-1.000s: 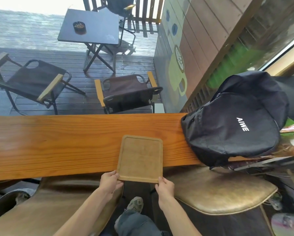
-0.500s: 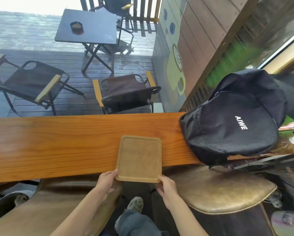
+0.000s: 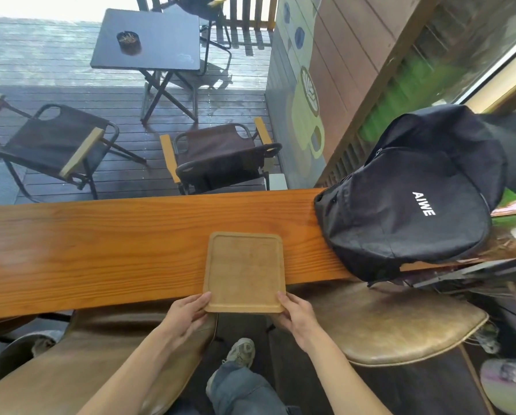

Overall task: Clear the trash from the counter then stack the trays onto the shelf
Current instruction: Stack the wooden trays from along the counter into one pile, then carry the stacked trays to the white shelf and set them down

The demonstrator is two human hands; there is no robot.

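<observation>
A light wooden tray [image 3: 244, 271] with a shallow raised rim lies lengthwise across the orange-brown wooden counter [image 3: 101, 247], its near end sticking out over the counter's front edge. My left hand [image 3: 186, 313] grips the tray's near left corner and my right hand [image 3: 295, 314] grips its near right corner. The tray's surface is bare. No trash and no shelf show in this view.
A black backpack [image 3: 409, 211] rests on the counter just right of the tray. Two brown padded stools [image 3: 400, 327] stand below the counter on either side of my legs. Beyond the counter, a deck holds folding chairs [image 3: 220, 157] and a dark table [image 3: 149, 40].
Both hands keep hold of the tray's near corners. The tray has stayed almost in place, shifting only slightly with the camera.
</observation>
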